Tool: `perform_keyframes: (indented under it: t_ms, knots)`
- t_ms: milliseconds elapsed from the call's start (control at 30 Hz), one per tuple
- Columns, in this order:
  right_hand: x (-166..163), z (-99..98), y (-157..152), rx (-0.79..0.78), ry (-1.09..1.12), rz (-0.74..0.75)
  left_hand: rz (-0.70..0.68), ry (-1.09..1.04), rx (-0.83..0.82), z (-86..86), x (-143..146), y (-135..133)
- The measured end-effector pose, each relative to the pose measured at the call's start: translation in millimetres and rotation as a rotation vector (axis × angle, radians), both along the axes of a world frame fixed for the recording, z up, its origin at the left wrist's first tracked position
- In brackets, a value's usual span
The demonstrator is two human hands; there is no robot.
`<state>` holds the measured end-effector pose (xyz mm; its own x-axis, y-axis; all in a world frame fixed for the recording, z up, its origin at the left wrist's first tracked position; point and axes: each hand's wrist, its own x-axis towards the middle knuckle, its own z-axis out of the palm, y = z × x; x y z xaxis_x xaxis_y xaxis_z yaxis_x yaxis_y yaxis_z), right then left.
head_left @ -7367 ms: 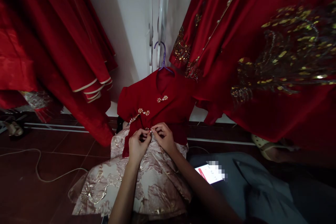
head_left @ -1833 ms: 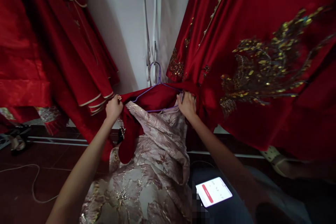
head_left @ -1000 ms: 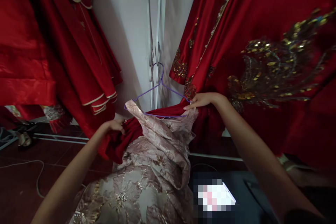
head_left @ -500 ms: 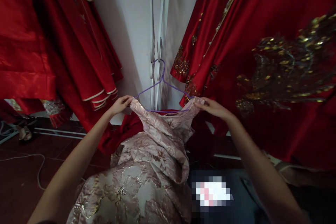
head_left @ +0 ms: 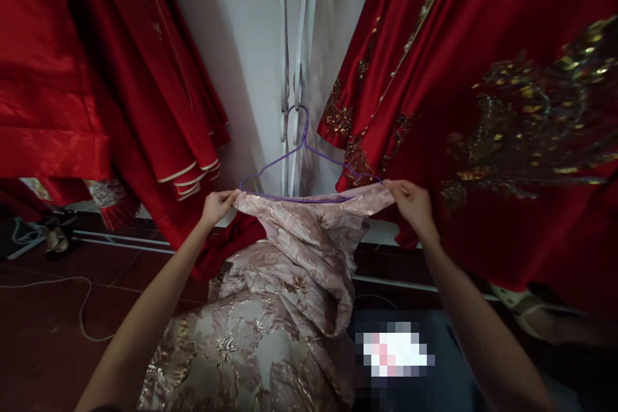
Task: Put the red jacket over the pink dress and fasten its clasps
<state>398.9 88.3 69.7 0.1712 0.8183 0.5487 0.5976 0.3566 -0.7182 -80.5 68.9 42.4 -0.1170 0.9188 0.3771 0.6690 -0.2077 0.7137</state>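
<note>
A pale pink brocade skirt [head_left: 284, 283] with a gold leaf pattern hangs from a thin purple wire hanger [head_left: 302, 154] hooked on a white wall rail. My left hand [head_left: 217, 205] pinches the left end of the skirt's top edge. My right hand [head_left: 410, 201] pinches the right end, and the edge is stretched flat along the hanger's bar. A small red top [head_left: 232, 244] droops below my left hand, mostly behind the skirt.
Long red gowns hang on both sides: plain ones with cream piping [head_left: 145, 90] at left, a gold-sequined one [head_left: 492, 116] at right. A lit phone screen [head_left: 396, 353] lies on grey cloth at lower right. A white cable [head_left: 72, 296] runs over the dark red floor.
The red top, which was fastened over the hanger, has been pulled off it and dropped to the left. Both hands then rose to the skirt's top edge and spread it wider along the hanger.
</note>
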Motion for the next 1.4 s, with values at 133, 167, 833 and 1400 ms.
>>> perform_keyframes:
  t_ms: [133,167,833,1400]
  knots:
    - [-5.9,-12.3,-39.6,-0.154,-0.219,0.144,-0.09,0.343,-0.148,-1.0,6.8,-30.5]
    - [-11.5,-10.0,-50.8,-0.184,-0.277,0.231,-0.132,0.409,-0.148,3.2,14.3,-36.7]
    - [4.1,18.9,-10.1,0.169,-0.176,-0.188,-0.639,0.285,0.12,20.5,137.0,-11.4]
    - [-66.0,38.9,3.1,0.346,-0.385,-0.149,-0.711,0.085,0.169,16.9,185.6,-18.5]
